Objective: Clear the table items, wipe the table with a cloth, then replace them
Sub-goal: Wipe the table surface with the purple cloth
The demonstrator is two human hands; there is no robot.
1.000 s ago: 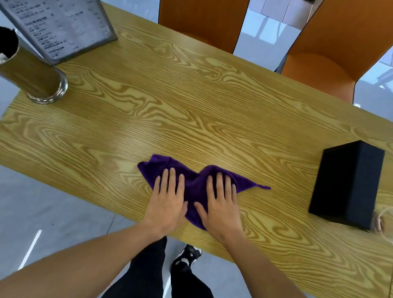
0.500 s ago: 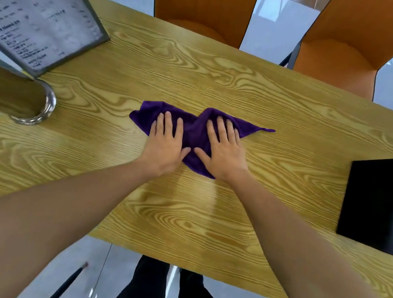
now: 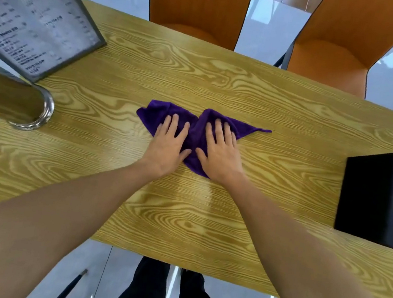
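A purple cloth point(image 3: 196, 127) lies crumpled at the middle of the wood-grain table point(image 3: 206, 216). My left hand point(image 3: 169, 145) presses flat on its left half, fingers spread. My right hand point(image 3: 220, 153) presses flat on its right half the same way. A pointed corner of the cloth sticks out to the right. A framed menu stand point(image 3: 34, 17) stands at the table's far left, with a brass-coloured cylindrical holder point(image 3: 17, 103) in front of it. A black box point(image 3: 379, 199) stands at the right edge.
Two orange chairs point(image 3: 198, 5) point(image 3: 344, 43) are pushed in along the far side of the table. My legs in dark trousers point(image 3: 164, 296) show below the near edge, over a pale tiled floor.
Both hands slid the cloth away from the near edge toward the table's middle a second ago. Over the last half second they have barely moved. The glass by the black box has left view.
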